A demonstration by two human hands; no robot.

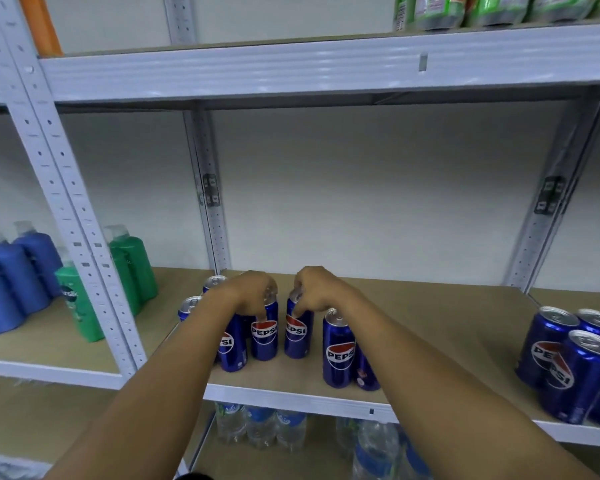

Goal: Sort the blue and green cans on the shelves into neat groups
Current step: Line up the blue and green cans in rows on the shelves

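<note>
So it's a big white metal shelving unit point(326, 74) with tan board shelves, and the middle shelf board point(430, 327) is where everything's going on. Off at the right edge of that board there's a tight cluster of blue Pepsi cans point(575, 362), well apart from the hands. In the bay to the left, a bunch of blue bottles point(11, 271) and green bottles point(132, 265) stand together. Top shelf has some green packs point(499, 8), too blurry to say what exactly. Below, water bottles point(260, 427) are poking out.

Near the front-middle of the board, both hands are on slim Pepsi cans standing upright, just beside each other with a small gap between. The left hand point(253, 289) comes down over the top of the left can point(264, 337), fingers curled round its rim. The right hand point(317, 289) grips the top of the right can point(298, 336) the same way. More Pepsi cans point(338, 351) stand close on either side.
</note>
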